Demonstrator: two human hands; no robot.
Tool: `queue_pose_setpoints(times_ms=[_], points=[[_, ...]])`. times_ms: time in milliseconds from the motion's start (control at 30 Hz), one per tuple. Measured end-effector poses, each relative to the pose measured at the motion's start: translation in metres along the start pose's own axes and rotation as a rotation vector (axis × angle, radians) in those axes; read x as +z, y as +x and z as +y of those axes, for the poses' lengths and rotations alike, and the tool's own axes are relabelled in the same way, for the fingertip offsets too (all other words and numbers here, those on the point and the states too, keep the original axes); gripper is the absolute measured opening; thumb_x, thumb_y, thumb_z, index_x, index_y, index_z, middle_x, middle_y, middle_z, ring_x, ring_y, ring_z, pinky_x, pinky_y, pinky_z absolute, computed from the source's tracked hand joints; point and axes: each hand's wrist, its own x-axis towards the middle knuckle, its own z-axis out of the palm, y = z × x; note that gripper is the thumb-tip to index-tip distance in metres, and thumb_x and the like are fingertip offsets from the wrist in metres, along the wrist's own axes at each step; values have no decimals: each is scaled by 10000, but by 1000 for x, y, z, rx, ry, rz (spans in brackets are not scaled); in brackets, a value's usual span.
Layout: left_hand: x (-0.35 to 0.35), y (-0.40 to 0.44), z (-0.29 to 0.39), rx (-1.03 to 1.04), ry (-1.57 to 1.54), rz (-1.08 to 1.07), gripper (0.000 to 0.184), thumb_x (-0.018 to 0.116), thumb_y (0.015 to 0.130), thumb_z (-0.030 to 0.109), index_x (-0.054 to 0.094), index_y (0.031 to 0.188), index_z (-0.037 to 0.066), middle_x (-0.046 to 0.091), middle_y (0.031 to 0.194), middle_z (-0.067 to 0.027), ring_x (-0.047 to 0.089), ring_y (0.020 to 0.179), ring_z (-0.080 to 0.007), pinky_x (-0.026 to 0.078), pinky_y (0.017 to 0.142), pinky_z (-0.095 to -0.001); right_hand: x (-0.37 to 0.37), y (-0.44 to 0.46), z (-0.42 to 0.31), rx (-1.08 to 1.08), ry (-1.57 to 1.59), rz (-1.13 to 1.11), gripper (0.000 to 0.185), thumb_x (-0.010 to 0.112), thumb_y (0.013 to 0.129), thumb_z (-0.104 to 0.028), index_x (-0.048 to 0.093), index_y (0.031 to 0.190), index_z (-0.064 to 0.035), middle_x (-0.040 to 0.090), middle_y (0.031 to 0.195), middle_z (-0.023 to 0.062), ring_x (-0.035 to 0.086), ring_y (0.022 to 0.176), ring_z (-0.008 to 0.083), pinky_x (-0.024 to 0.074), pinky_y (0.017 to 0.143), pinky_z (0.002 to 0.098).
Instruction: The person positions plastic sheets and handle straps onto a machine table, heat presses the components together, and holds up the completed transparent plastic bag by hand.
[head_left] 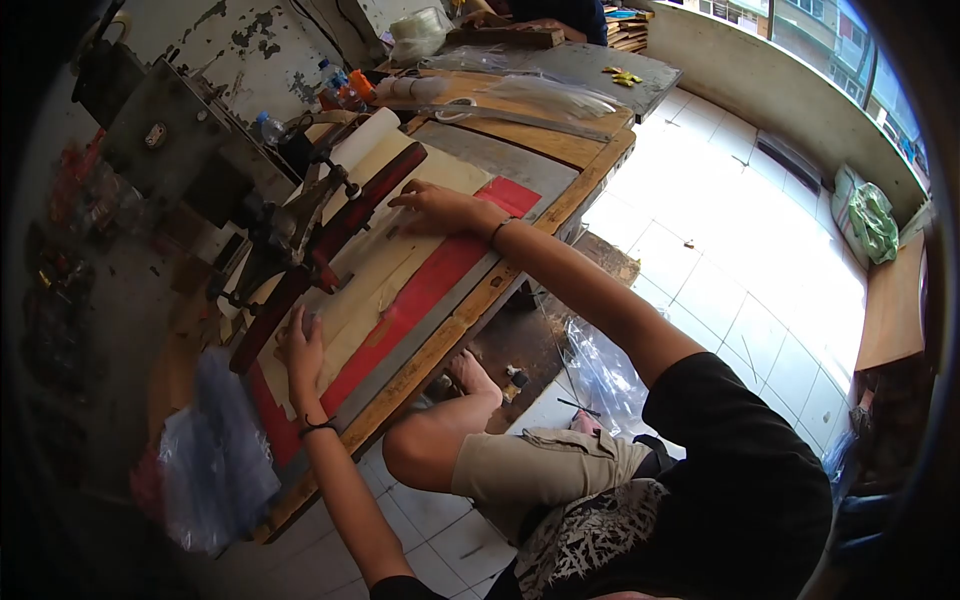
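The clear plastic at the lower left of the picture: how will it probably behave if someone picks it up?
The clear plastic is probably floppy, since it droops in loose folds. It is likely light for its size, as it looks thin and see-through. Its shiny surface may make it a little slippery to grip.

Under the red bar (377,192) lies a pale sheet (372,275), dull like paper. The plastic bag (215,455) near the bar's left end is shiny and crinkly. In front of the bar, the wood edge (455,328) looks worn. Behind it, the machine (185,135) looks like dull metal.
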Motion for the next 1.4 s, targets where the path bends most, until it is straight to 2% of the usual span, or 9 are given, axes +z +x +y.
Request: queue_pose_setpoints(times_ms=[300, 433, 533, 733, 867, 1000, 1167, 1233, 1400], points=[[19, 11, -21, 11, -85, 14, 575, 535, 954, 448, 461, 1439, 146, 472, 1466, -132, 348, 1365, -338, 208, 1111, -524, -18, -22, -26, -141, -97, 200, 519, 728, 876, -315, 568, 1316, -91, 537, 1283, 184, 569, 1146, 322, 464, 1003, 402], [13, 6, -14, 12, -66, 19, 579, 543, 943, 467, 466, 1434, 169, 488, 1451, -110, 345, 1367, -333, 209, 1114, -513, -27, -119, -98, -80, 675, 288, 252, 647, 954, -204, 651, 1101, 1, 672, 1023, 83, 619, 957, 181, 492, 859, 325], [6, 4, -8, -1, -77, 5, 579, 548, 939, 469, 467, 1433, 176, 507, 1429, -109, 372, 1346, -329, 232, 1104, -512, 34, -216, -97, -9, 1528, -55, 446, 494, 1035, -369, 687, 910, 13, 685, 972, 98, 612, 989, 183, 459, 913, 363], [11, 4, -14, 65, -129, 57, 541, 583, 931, 431, 511, 1399, 169, 553, 1358, -119, 428, 1287, -327, 282, 1080, -502, 202, -277, -76, 465, 978, -418, 639, 300, 1057, -488, 300, 1520, -48, 313, 1553, 158, 260, 1452, 256, 207, 1197, 354], [21, 7, -23, 68, -155, 97, 535, 600, 923, 426, 530, 1383, 162, 553, 1350, -141, 423, 1290, -332, 279, 1074, -505, 271, -289, -39, 659, 846, -616, 777, 159, 1019, -612, 208, 1547, -43, 289, 1570, 171, 260, 1456, 263, 206, 1199, 357], [12, 4, -14, 43, -169, 74, 524, 600, 917, 416, 537, 1372, 163, 542, 1380, -120, 411, 1310, -327, 253, 1074, -534, 151, -210, -109, 900, 910, -729, 964, 184, 934, -760, 265, 1524, -3, 280, 1570, 197, 260, 1452, 308, 216, 1191, 379], [15, 1, -14, 74, -191, 93, 525, 601, 916, 406, 533, 1373, 158, 561, 1375, -104, 415, 1309, -318, 239, 1078, -541, 251, -256, -29, 534, 927, -759, 964, 219, 938, -753, 254, 1520, 15, 271, 1567, 218, 260, 1452, 303, 205, 1197, 376], [17, 4, -15, 79, -193, 115, 525, 603, 915, 403, 532, 1373, 159, 567, 1371, -97, 416, 1306, -317, 233, 1080, -540, 247, -237, -33, 748, 935, -878, 850, 233, 970, -705, 419, 1460, -36, 417, 1495, 172, 400, 1369, 273, 341, 1120, 403], [10, 0, -10, 64, -152, 120, 529, 621, 902, 411, 543, 1362, 162, 580, 1351, -82, 422, 1293, -316, 247, 1067, -529, 204, -200, -75, 793, 961, -784, 891, 249, 959, -720, 334, 1490, -10, 351, 1538, 174, 340, 1412, 283, 271, 1159, 376]])
